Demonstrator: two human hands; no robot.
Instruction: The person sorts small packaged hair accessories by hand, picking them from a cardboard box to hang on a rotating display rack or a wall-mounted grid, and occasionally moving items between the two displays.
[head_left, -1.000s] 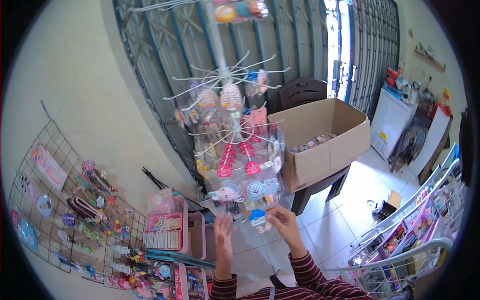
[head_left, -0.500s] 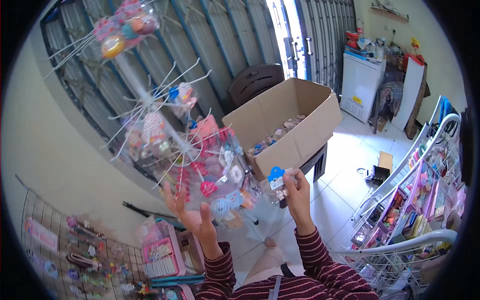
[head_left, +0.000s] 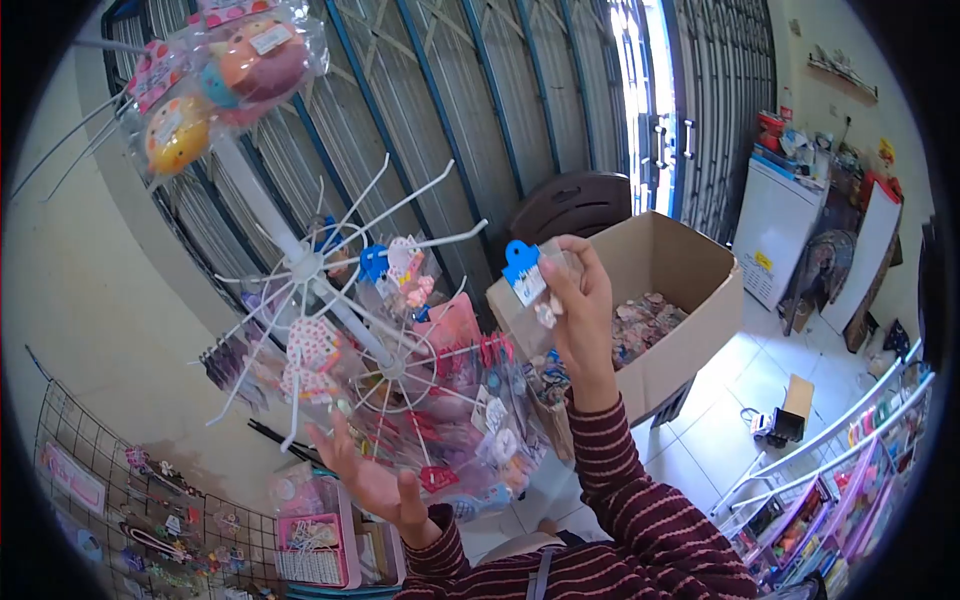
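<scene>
My right hand (head_left: 583,300) pinches a small clear packet with a blue header card (head_left: 524,270); a small pale trinket shows at its lower end. It is held up in front of the cardboard box (head_left: 690,345). Below the rack's prongs, my left hand (head_left: 375,480) has its fingers spread and holds nothing. A white rotating display rack (head_left: 305,265) stands before me with long prongs. On one prong hang similar blue-card packets (head_left: 374,263). A polka-dot packet (head_left: 312,343) hangs on another, close above my left fingers.
The box holds many small packets (head_left: 650,320) and rests on a dark chair (head_left: 575,200). A metal folding gate (head_left: 450,110) runs behind. Wire grid with accessories (head_left: 150,500) is at left, pink baskets (head_left: 320,545) beside it, and a loaded white shelf rack (head_left: 830,470) at right.
My right hand has lifted the blue-card packet upward, nearer the rack's upper prongs. The view has moved closer to the rack. My left hand stays low and spread.
</scene>
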